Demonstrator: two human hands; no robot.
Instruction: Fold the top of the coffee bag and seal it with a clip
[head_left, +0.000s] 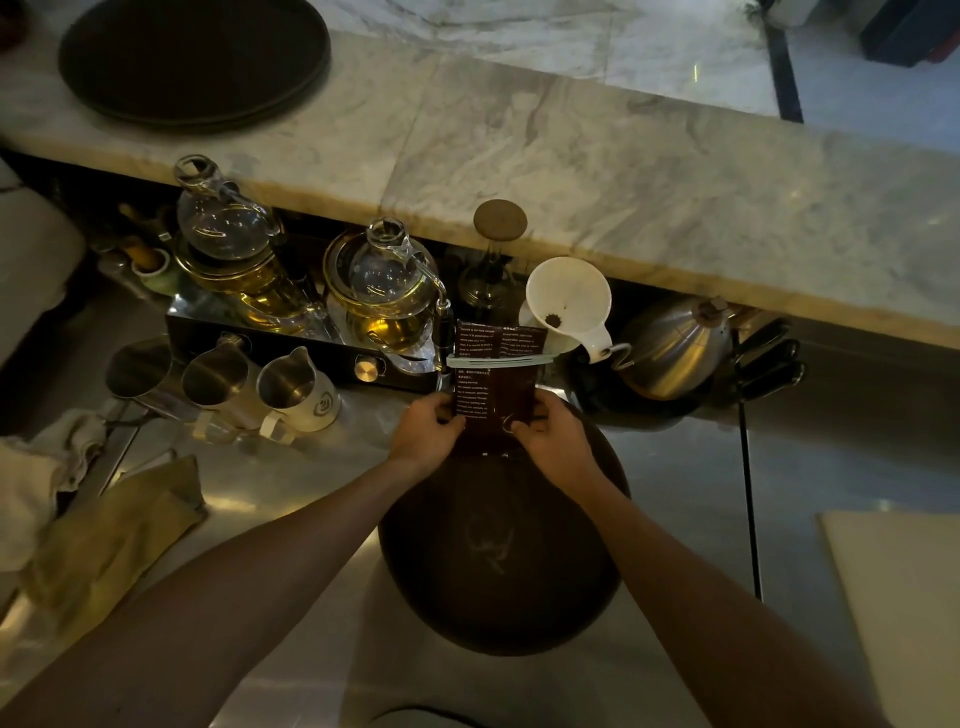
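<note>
A dark brown coffee bag (496, 395) with small white print stands upright at the far edge of a round dark tray (498, 561). A pale long clip (498, 360) runs across the bag below its top flap, which sticks up above the clip. My left hand (425, 432) grips the bag's lower left side. My right hand (553, 441) grips its lower right side, thumb on the front. The bag's bottom is hidden between my hands.
Behind the bag stand a white dripper (569, 301), a steel kettle (675, 348), two glass pots (384, 291) on a warmer and a corked bottle (493, 260). Steel pitchers (291, 387) and cloths (114, 540) lie left. A marble counter (571, 156) overhangs behind.
</note>
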